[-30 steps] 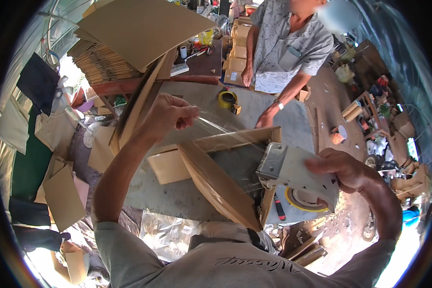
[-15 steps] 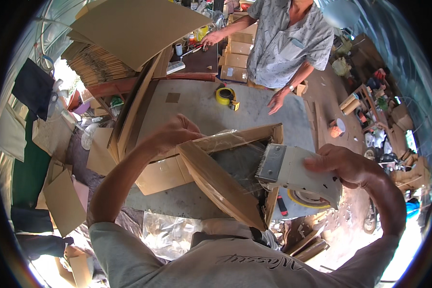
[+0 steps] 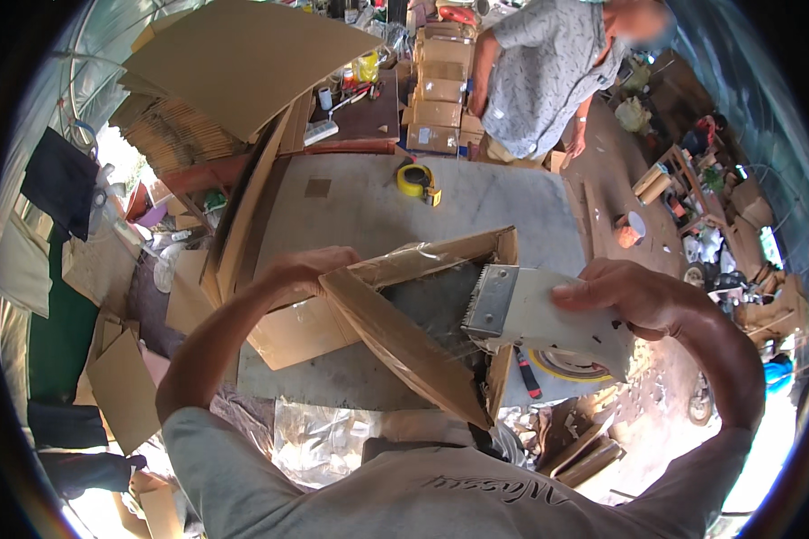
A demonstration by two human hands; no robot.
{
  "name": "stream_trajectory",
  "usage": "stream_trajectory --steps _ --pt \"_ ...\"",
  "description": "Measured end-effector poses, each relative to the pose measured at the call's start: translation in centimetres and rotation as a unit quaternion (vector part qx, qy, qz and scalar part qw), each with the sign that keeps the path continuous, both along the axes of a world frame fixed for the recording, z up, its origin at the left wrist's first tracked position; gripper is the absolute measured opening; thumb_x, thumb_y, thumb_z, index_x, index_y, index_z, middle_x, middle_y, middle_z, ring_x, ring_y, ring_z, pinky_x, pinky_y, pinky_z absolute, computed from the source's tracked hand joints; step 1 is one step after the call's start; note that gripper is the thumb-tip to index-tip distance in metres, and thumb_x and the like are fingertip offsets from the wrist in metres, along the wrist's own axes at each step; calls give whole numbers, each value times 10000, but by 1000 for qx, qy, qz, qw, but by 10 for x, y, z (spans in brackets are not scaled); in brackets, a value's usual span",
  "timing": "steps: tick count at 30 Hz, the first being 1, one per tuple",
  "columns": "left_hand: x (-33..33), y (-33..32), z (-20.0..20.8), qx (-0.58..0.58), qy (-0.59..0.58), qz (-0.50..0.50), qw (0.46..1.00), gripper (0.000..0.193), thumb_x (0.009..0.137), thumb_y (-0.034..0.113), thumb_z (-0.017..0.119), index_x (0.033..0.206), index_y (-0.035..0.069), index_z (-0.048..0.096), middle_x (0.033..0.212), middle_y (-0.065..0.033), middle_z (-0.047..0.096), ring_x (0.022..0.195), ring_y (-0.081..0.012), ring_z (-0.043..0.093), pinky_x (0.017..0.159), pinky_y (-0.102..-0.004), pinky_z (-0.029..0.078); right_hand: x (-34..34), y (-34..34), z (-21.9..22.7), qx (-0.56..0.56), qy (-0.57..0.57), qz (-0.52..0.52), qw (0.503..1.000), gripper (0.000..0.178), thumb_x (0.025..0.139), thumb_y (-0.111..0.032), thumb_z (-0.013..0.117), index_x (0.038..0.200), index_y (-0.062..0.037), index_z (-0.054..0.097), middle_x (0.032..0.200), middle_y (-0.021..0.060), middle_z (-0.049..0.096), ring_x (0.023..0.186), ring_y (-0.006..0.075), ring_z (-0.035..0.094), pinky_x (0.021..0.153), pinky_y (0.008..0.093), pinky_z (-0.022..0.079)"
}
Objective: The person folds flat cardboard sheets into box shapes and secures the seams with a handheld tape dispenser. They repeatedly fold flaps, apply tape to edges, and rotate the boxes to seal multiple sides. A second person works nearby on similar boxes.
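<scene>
My right hand [image 3: 634, 301] grips a white tape gun [image 3: 553, 310] with a serrated metal blade; part of its tape roll shows below. The blade end hangs over the right side of a triangular frame of folded cardboard [image 3: 413, 350], open in the middle, with clear tape along its edges. At the frame's left corner my left hand [image 3: 319, 267] is closed on the cardboard, its fingertips partly hidden. A flat brown cardboard piece [image 3: 301, 331] shows beneath that corner. Close to the tape gun, a red and black box cutter [image 3: 528, 375] lies on the grey table [image 3: 351, 202].
A yellow tape dispenser [image 3: 416, 181] sits at the table's far side. Tall cardboard sheets [image 3: 243, 216] line the left edge, with a large stack [image 3: 252, 63] behind. A co-worker [image 3: 548, 81] stands beyond the table, near stacked boxes [image 3: 442, 85]. A bucket [image 3: 629, 229] stands right.
My left hand has lowered onto the frame's corner. The frame and tape gun have shifted slightly left. The co-worker has drawn both hands back from the tables and turned to the right.
</scene>
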State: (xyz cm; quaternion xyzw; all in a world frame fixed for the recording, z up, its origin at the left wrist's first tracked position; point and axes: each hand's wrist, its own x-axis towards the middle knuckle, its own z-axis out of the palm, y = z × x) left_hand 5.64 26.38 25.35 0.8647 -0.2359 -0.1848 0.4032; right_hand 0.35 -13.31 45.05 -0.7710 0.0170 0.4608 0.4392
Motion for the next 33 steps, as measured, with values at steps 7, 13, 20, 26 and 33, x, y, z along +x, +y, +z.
stream_trajectory --steps 7,13,20,26,33 --pt "-62 -41 90 -71 -267 187 943 523 868 351 808 1224 3 649 1217 -192 689 1193 -311 649 1017 -435 501 -5 -3 -15 39 -25 -13 999 528 1014 -421 661 1080 100 719 894 141 746 729 170 717 644 303 580" --pt "-121 -104 84 105 -415 121 896 1262 706 778 767 1575 -21 321 1450 -283 545 1380 -452 488 1187 -533 322 -20 -1 -10 22 -40 -21 999 555 1032 -483 606 1204 34 715 1003 125 753 790 159 715 696 315 559" --pt "-120 -117 84 172 -403 113 892 1205 700 781 756 1536 -19 422 1506 -268 519 1413 -447 466 1210 -519 301 -43 -36 -38 66 -78 4 995 584 1041 -520 571 1083 33 753 804 74 727 595 97 636 528 285 484" --pt "-117 -111 85 186 -386 121 895 1070 741 678 765 1513 -2 469 1516 -240 525 1411 -424 477 1204 -514 311 -88 -81 -52 120 -61 -41 990 596 1032 -527 594 981 40 771 706 56 702 525 83 598 494 272 461" --pt "-115 -118 86 186 -371 98 905 1041 779 651 717 1549 9 433 1498 -243 540 1379 -410 512 1177 -511 338 -126 -113 -120 255 19 -140 957 508 1028 -434 656 1010 62 766 842 94 744 670 96 668 588 266 506"
